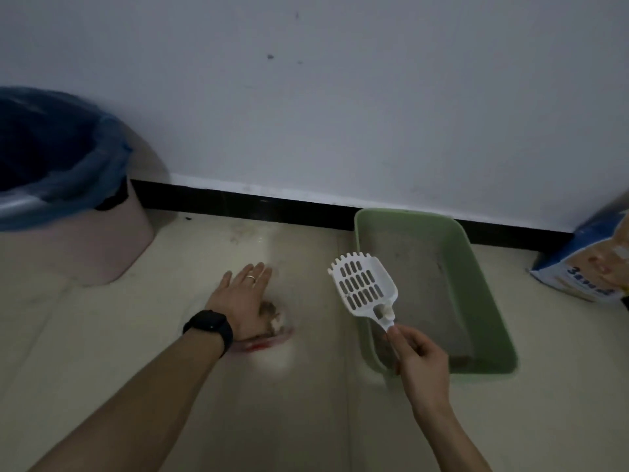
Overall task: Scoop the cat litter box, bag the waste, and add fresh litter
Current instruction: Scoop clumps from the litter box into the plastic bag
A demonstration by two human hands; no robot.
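A green litter box (pixel 493 301) with grey litter stands on the floor by the wall, right of centre. My right hand (pixel 420 356) grips the handle of a white slotted scoop (pixel 364 287), held tilted above the box's left rim with its pan empty. My left hand (pixel 243 294) lies flat with straight fingers over a thin clear bag (pixel 275 338) on the floor, which holds a brownish clump of waste. A black watch sits on that wrist. A blue and white litter bag (pixel 592 264) stands at the right edge.
A pink bin (pixel 102 247) lined with a blue plastic bag stands at the left against the white wall. A black skirting strip (pixel 238 202) runs along the wall's foot. Pale floor tiles spread around the bag and box.
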